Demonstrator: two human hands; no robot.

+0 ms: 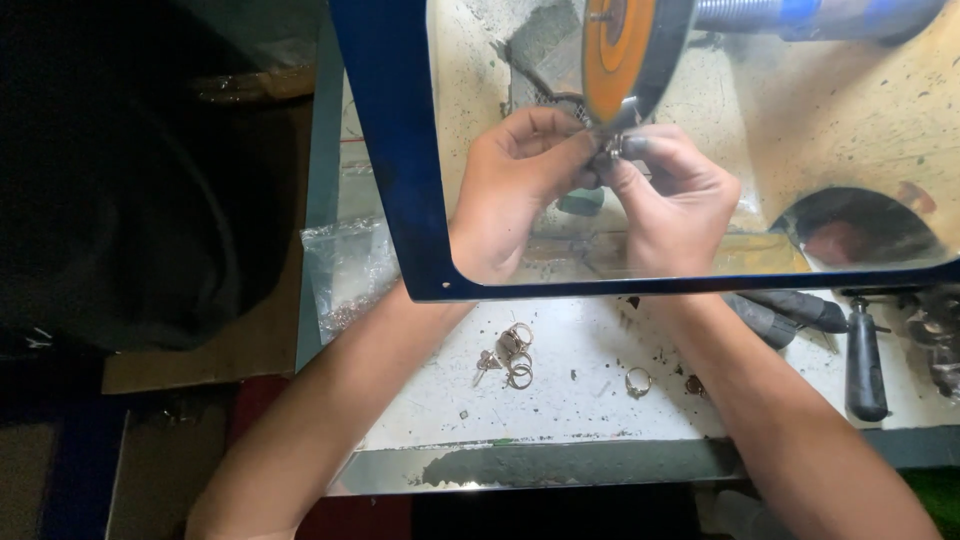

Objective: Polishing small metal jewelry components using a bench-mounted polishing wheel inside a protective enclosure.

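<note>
On the dusty white bench (590, 400), scattered rings (515, 355), dark surroundings.

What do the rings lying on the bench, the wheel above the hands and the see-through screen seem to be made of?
Rings: probably metal, silvery, since they glint. Wheel: orange face with a grey rim; possibly felt or rubber, the picture cannot settle it. Screen: clear plastic or glass, dusty and speckled, in a blue frame that looks like painted metal. Both hands, left and right, hold a small shiny piece at the wheel.

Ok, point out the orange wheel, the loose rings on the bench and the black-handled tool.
orange wheel (612, 50), head view, its flat face.
loose rings (515, 355), head view, middle of the cluster.
black-handled tool (865, 365), head view, its handle.
</note>
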